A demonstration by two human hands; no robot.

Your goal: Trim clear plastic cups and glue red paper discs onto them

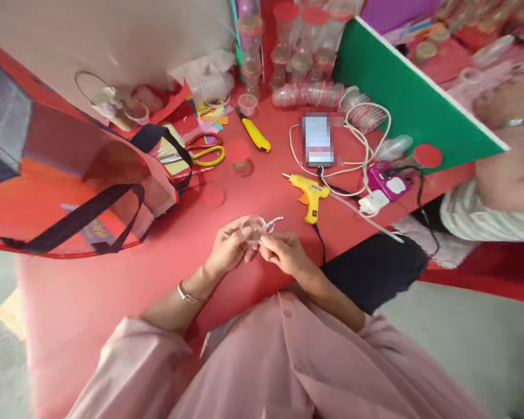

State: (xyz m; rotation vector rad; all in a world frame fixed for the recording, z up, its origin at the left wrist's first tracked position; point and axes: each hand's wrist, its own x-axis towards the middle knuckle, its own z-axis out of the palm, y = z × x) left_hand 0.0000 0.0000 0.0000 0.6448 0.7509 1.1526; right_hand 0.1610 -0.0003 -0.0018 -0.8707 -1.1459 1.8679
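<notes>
Both my hands meet over the red table [113,302] near its front edge. My left hand [229,247] is closed round a small clear plastic cup [253,226], fingers curled on its rim. My right hand [283,251] pinches the cup's other side, and a thin white strip [274,222] sticks out past it. A yellow glue gun [311,195] lies just beyond my right hand, its black cord running toward me.
A red bag with dark handles [91,192] stands at left. Scissors [207,152], a yellow cutter [255,135], a lidded clear cup [240,158], a phone [318,139], white cables and stacked clear cups [308,93] lie beyond. A green board [402,99] and another person's arm [498,192] are at right.
</notes>
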